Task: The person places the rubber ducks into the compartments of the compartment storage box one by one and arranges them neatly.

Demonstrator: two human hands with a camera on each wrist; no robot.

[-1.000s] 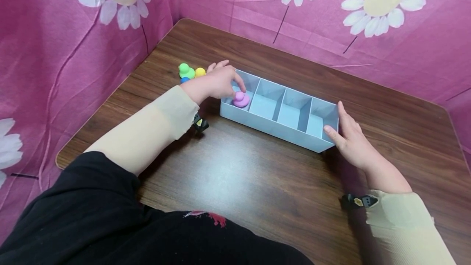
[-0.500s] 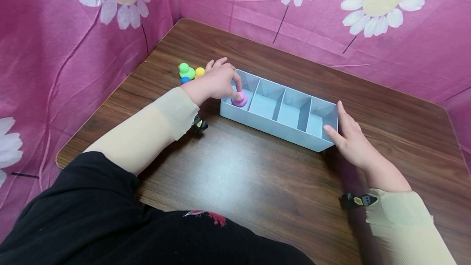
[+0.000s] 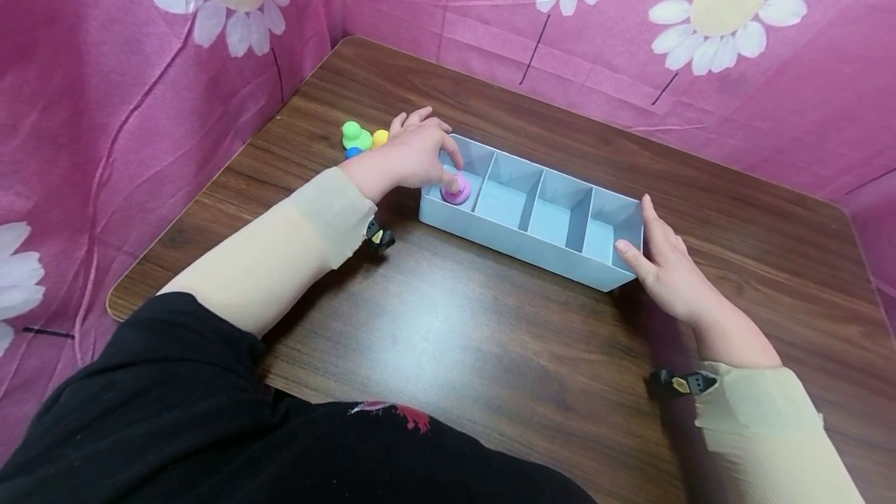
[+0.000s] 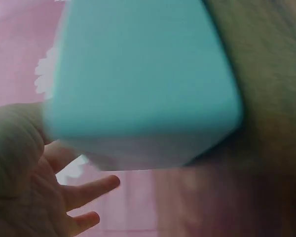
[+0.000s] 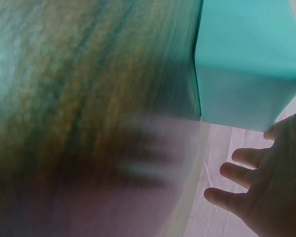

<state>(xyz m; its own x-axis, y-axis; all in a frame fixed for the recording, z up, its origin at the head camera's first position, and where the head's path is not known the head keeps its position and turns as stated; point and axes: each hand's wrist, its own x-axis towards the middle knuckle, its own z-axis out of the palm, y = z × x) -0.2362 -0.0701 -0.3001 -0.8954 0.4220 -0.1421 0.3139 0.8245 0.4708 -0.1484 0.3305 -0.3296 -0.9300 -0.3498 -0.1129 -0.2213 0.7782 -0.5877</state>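
Observation:
A light blue storage box [image 3: 521, 243] with several compartments lies slantwise on the table. My left hand [image 3: 413, 152] reaches over its left end, thumb and index finger pinching a pink toy duck [image 3: 457, 191] in the leftmost compartment. The thumb covers part of the duck's head, and the other fingers extend outside the box. My right hand [image 3: 668, 263] holds the box's right end, with the thumb over the rim and the other fingers along the outer side. In the right wrist view, the fingers [image 5: 239, 175] of that hand are spread below the box's end [image 5: 246, 94].
Left of the box, behind my left forearm, sit a green toy duck [image 3: 355, 135], a yellow one [image 3: 380, 138] and a partly hidden blue one [image 3: 353, 152]. The brown wooden table [image 3: 420, 348] meets pink flowered cloth [image 3: 476, 14] at the back and left.
My left thumb has come over the pink duck's head, and the duck has shifted slightly left and turned within its compartment. My right hand and the box stay in place.

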